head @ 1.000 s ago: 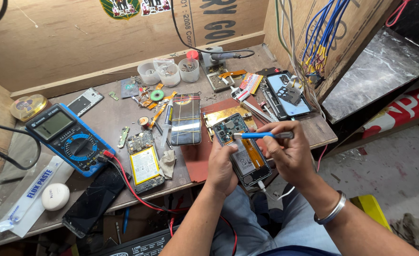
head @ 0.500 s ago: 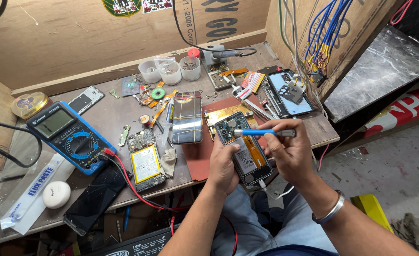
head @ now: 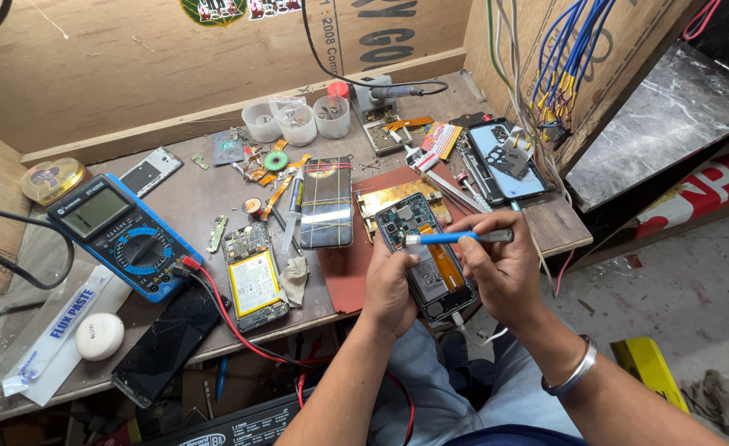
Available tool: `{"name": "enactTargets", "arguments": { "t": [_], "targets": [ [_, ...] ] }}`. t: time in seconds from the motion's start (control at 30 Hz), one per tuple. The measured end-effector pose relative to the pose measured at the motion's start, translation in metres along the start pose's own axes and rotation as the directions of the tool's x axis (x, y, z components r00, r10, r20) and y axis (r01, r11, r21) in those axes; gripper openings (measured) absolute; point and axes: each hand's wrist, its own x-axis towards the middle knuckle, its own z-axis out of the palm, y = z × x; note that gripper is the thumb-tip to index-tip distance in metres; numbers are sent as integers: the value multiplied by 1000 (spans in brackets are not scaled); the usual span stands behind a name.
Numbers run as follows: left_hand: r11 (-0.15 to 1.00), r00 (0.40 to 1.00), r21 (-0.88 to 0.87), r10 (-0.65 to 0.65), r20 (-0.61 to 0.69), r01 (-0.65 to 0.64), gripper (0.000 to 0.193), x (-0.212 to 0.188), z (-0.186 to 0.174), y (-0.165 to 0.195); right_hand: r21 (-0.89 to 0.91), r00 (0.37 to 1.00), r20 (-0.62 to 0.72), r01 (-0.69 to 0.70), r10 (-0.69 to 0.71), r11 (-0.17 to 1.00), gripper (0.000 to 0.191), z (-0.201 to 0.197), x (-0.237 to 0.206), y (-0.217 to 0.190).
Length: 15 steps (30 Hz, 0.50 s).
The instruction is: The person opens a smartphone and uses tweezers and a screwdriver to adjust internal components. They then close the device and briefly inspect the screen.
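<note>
An opened phone (head: 421, 252) with its circuit board and battery exposed lies on a red mat (head: 350, 268) at the bench's front edge. My left hand (head: 389, 285) grips its left side and steadies it. My right hand (head: 505, 268) holds a blue-handled tool (head: 455, 238) level across the phone, its tip pointing left over the upper board. A silver bangle sits on my right wrist.
A blue multimeter (head: 125, 234) with red lead sits at left, beside a second opened phone (head: 255, 277), a dark phone (head: 166, 343) and a banded phone (head: 326, 201). Small cups (head: 294, 122), parts and tools crowd the back. Blue wires (head: 563, 66) hang at right.
The view has shifted slightly; my hands stay on the opened phone, with the blue tool held across it almost as before.
</note>
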Motion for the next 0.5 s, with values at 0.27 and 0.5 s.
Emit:
{"name": "enactTargets", "arguments": {
  "t": [0.27,0.5],
  "targets": [
    [1000,1000,24,-9,-5,9,64,-1,1,3,-4,1000,23,-18,18,1000,23,0,1,2],
    [1000,1000,12,-18,-24,18,66,0,2,3,-39,1000,13,-5,6,999,23,2,-1,1]
  ]
}}
